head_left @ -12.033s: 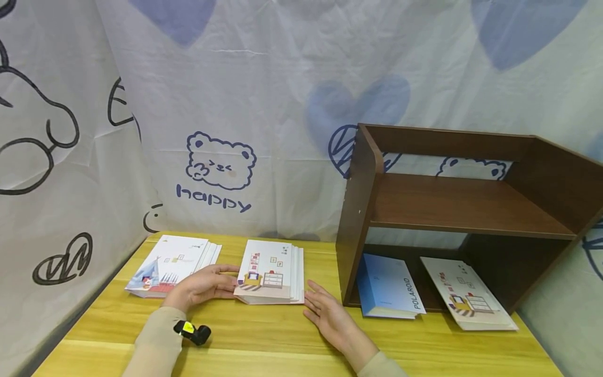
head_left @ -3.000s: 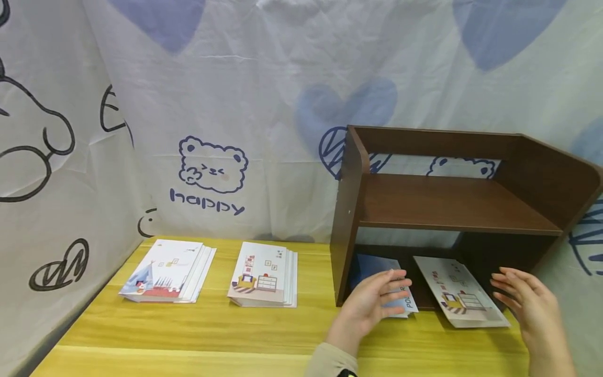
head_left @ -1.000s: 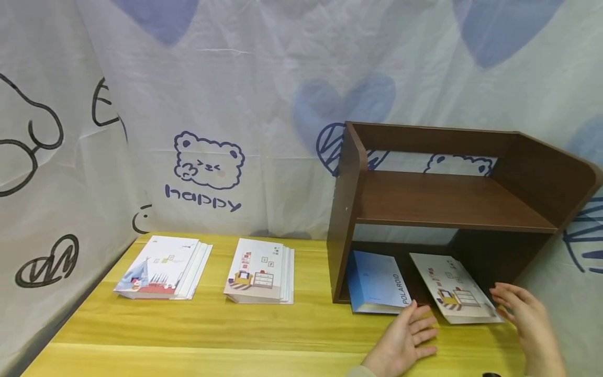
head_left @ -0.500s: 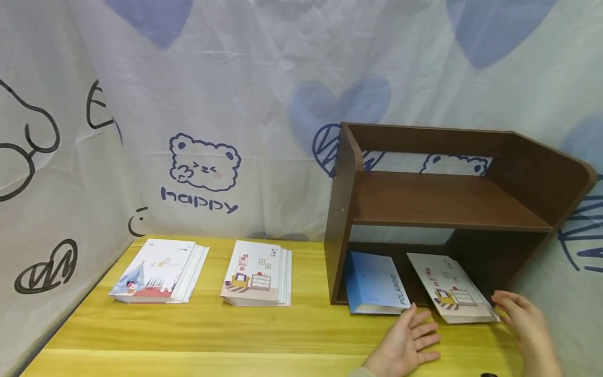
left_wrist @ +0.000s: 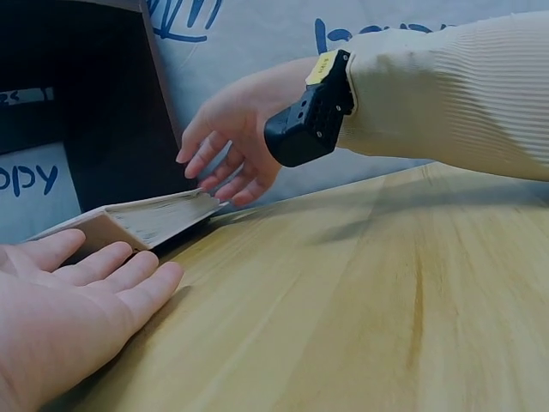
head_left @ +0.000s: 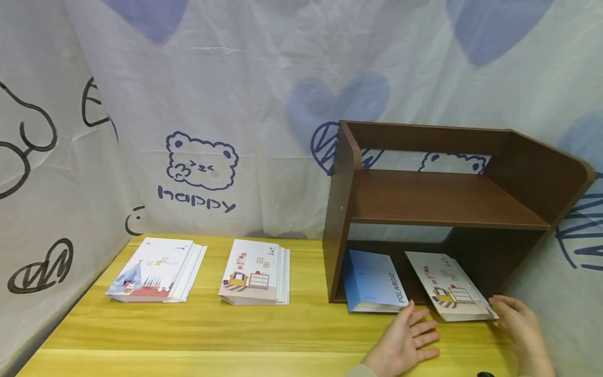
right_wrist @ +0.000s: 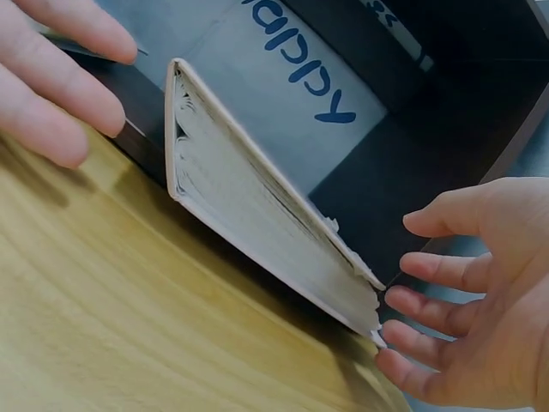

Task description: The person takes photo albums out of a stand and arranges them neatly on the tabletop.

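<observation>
A white photo album point(head_left: 449, 288) with a drawn chair and dresser lies in the lower compartment of the brown shelf point(head_left: 452, 201), its front end jutting past the edge. Beside its right front corner is my right hand point(head_left: 518, 324); in the right wrist view the bent, spread fingers of my right hand point(right_wrist: 480, 300) are at the album's point(right_wrist: 266, 206) edge without wrapping round it. My left hand point(head_left: 405, 340) has its fingers spread, palm turned up, in front of the gap between this album and the blue POLAROID album point(head_left: 379, 283). The left wrist view shows my left hand point(left_wrist: 77, 309) beside the album point(left_wrist: 146, 219).
Two more white albums lie on the yellow wooden table point(head_left: 235, 335): one with a tent drawing point(head_left: 155, 269) at far left, another with a chair drawing point(head_left: 254, 272) nearer the middle. A printed cloth point(head_left: 264, 104) hangs behind.
Twelve seconds ago both hands were at the middle album; since then they moved right to the shelf. My left hand has dropped from before the blue album. My right hand has edged closer to the white album.
</observation>
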